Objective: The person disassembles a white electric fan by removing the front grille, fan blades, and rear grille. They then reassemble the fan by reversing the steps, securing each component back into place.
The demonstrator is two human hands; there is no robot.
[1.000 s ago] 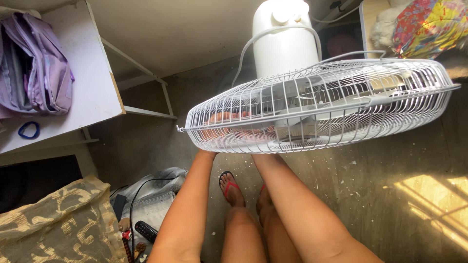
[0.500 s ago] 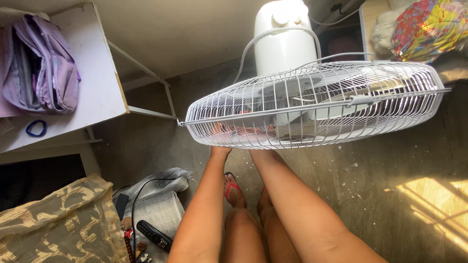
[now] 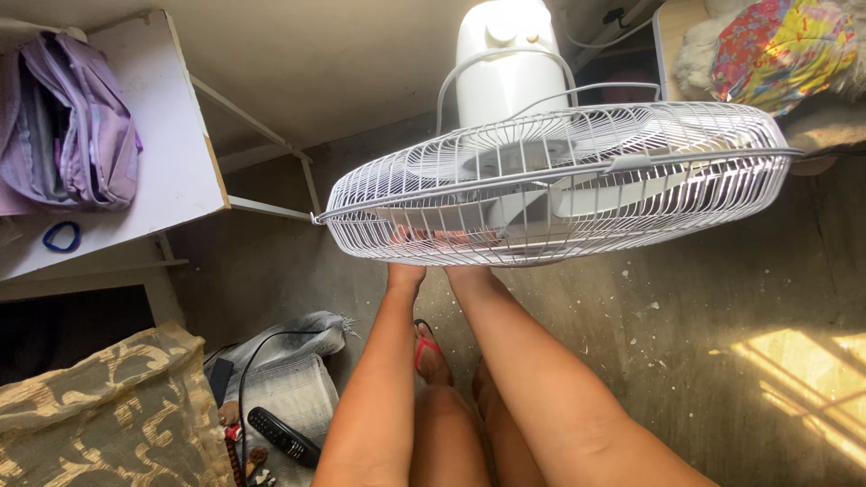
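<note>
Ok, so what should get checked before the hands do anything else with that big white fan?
1. Both hands on the fan: ok. The left hand and right hand reach in at the near lower edge of the fan cage, seen through the wires.
2. Firm grip: cannot tell, the fingers are half hidden behind the wires.
3. Blades stopped: ok, the blades look sharp, not blurred.
4. Fan unplugged: cannot tell, no plug shows.
5. Feet safe below: not ok, a foot in a red sandal is right under the cage.
6. Floor nearby: not ok, a black cord and a remote lie beside the legs.
</note>
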